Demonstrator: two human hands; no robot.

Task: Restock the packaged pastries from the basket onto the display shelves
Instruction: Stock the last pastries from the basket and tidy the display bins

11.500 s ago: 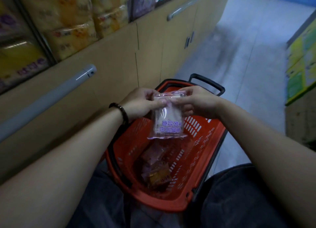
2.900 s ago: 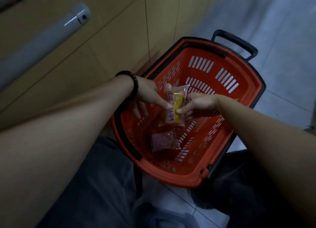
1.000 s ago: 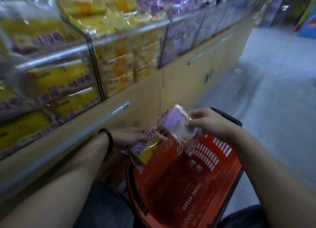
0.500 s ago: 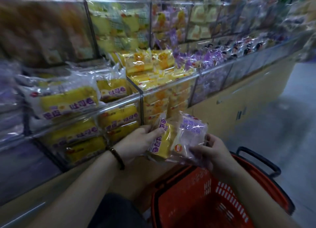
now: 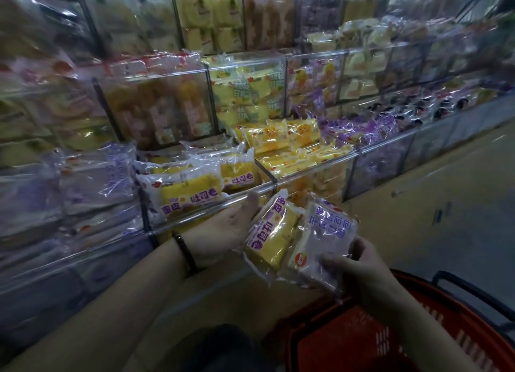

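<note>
- Yellow pastry packet (image 5: 269, 239), a sponge cake in clear plastic film with purple lettering, is held up in the air in front of the shelving, tilted with its top end towards the shelves.
- Left hand (image 5: 231, 228) holds that packet at its left edge: the palm faces up, the thumb reaches up beside the packet's top corner, and the fingers are hidden behind the wrapper.
- A black bead bracelet (image 5: 185, 250) sits on the left wrist.
- Right hand (image 5: 362, 268) pinches the pale pastry packet (image 5: 324, 242), a whitish cake in clear film with purple print and a small red-and-orange round mark, at its lower right corner, thumb on the front face.
- The two packets lie side by side and overlap slightly, the pale one to the right of the yellow one.
- Just above the left thumb runs the front edge of the clear acrylic display shelves (image 5: 250, 192), split into bins by upright dividers.
- The nearest bin holds matching yellow packets (image 5: 189, 194); bins to the right hold smaller yellow packs and purple-wrapped ones, and the higher rows are too blurred to read.
- The red plastic slotted basket (image 5: 418, 338) with a black handle (image 5: 473, 291) stands below the right forearm; its inside is mostly out of view.
- A beige cabinet front (image 5: 418, 204) runs under the shelves.
</note>
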